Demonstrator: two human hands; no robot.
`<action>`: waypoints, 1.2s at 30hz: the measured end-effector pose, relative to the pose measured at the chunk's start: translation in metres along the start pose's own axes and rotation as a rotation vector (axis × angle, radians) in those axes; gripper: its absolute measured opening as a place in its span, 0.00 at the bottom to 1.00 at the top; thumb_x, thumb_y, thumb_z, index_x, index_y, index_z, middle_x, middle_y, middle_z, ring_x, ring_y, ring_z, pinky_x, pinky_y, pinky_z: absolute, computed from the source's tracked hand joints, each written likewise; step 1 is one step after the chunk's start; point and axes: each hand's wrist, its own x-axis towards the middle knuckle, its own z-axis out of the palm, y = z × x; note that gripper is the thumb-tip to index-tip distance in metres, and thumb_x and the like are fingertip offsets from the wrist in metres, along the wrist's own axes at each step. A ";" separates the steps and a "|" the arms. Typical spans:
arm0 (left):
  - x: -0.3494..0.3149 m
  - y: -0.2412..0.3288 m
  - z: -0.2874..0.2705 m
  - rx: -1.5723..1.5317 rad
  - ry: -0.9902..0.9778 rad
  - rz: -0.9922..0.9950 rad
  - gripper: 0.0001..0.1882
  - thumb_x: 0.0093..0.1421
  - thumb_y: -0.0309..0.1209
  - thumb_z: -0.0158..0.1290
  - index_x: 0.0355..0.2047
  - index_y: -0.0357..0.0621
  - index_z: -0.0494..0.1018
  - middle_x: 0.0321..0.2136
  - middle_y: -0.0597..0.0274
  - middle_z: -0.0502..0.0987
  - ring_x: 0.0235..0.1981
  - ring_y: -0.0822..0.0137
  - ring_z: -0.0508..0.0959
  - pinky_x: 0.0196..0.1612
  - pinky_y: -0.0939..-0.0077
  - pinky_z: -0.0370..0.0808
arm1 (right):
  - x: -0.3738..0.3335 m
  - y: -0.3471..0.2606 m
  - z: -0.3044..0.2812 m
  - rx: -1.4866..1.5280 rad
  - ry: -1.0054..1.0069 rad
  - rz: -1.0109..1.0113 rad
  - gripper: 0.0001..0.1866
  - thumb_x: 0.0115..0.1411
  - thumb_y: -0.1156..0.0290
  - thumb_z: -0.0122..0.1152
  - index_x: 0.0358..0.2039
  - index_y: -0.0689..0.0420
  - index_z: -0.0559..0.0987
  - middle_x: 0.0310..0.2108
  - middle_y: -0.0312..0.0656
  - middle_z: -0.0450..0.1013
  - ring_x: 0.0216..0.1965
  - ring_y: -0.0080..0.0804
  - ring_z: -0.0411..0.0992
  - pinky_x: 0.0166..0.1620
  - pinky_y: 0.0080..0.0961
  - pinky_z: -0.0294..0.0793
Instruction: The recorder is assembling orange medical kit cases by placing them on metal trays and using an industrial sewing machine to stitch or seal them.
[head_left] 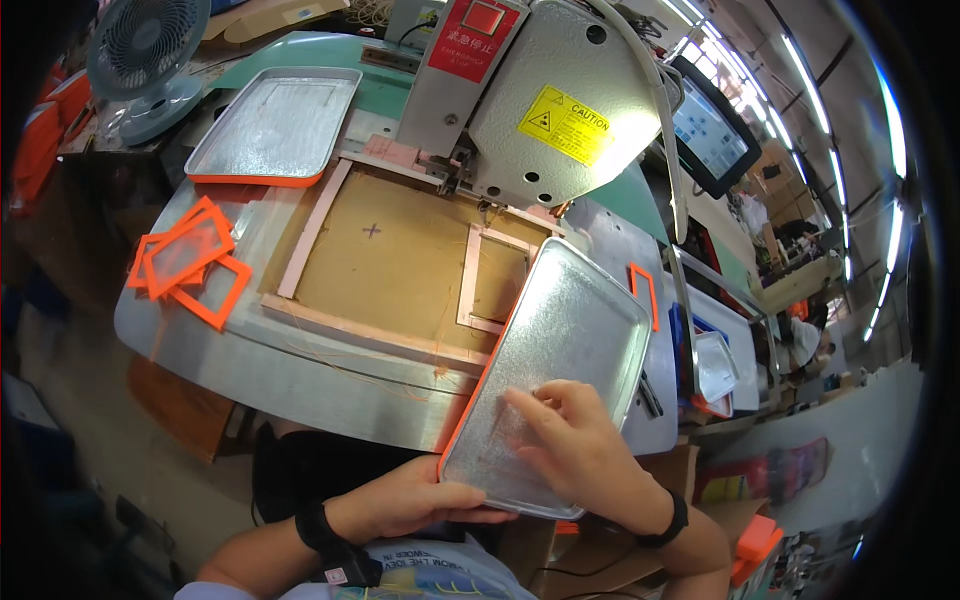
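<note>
A shallow silver metal tray [575, 320] with an orange outer side lies tilted across the right part of the sewing machine's work plate. My left hand [430, 497] grips its near left corner, thumb on top and fingers underneath. Over the near half of the tray, my right hand [580, 440] has its index finger and thumb apart, reaching down to the shiny surface. Whether a thin clear piece lies under those fingertips, I cannot tell. Beyond the tray, a tan template [400, 250] edged with pale pink strips rests below the machine head [560, 95].
Another silver tray [275, 125] stands at the far left. Several orange frames with clear windows [190, 255] are piled at the left; one orange frame [645, 295] lies right. A fan [150, 60], a screen [710, 130] and a cardboard box [680, 475] surround the table.
</note>
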 end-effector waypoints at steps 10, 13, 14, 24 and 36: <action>-0.001 -0.001 -0.005 0.013 -0.035 -0.005 0.27 0.68 0.24 0.49 0.65 0.29 0.58 0.61 0.44 0.67 0.60 0.55 0.73 0.65 0.64 0.72 | 0.002 0.002 0.002 -0.064 -0.017 -0.080 0.23 0.53 0.79 0.66 0.52 0.59 0.77 0.44 0.46 0.70 0.44 0.45 0.70 0.47 0.35 0.73; 0.000 -0.003 -0.007 0.008 -0.050 0.000 0.26 0.69 0.25 0.49 0.65 0.29 0.59 0.61 0.45 0.67 0.60 0.56 0.73 0.65 0.65 0.72 | 0.002 0.006 -0.003 -0.051 -0.060 -0.083 0.24 0.52 0.79 0.65 0.51 0.59 0.77 0.43 0.46 0.70 0.43 0.45 0.70 0.47 0.34 0.73; 0.001 -0.005 -0.009 0.002 -0.052 0.003 0.26 0.69 0.25 0.49 0.65 0.29 0.59 0.61 0.45 0.68 0.60 0.56 0.73 0.65 0.65 0.72 | 0.003 0.004 -0.004 -0.037 -0.057 -0.068 0.24 0.51 0.80 0.64 0.51 0.59 0.77 0.43 0.46 0.70 0.43 0.45 0.70 0.47 0.34 0.73; 0.002 -0.006 -0.012 0.000 -0.063 -0.003 0.26 0.68 0.25 0.50 0.65 0.29 0.60 0.60 0.46 0.69 0.59 0.58 0.74 0.64 0.67 0.72 | 0.006 0.006 -0.010 -0.078 -0.133 -0.079 0.22 0.51 0.80 0.59 0.49 0.60 0.77 0.43 0.46 0.70 0.44 0.44 0.71 0.47 0.33 0.75; 0.002 -0.006 -0.013 0.032 -0.063 -0.008 0.25 0.68 0.26 0.51 0.64 0.30 0.62 0.58 0.47 0.71 0.58 0.60 0.75 0.63 0.70 0.73 | 0.017 0.008 -0.012 -0.024 -0.095 -0.071 0.16 0.51 0.82 0.63 0.42 0.58 0.81 0.39 0.45 0.73 0.40 0.43 0.74 0.41 0.31 0.77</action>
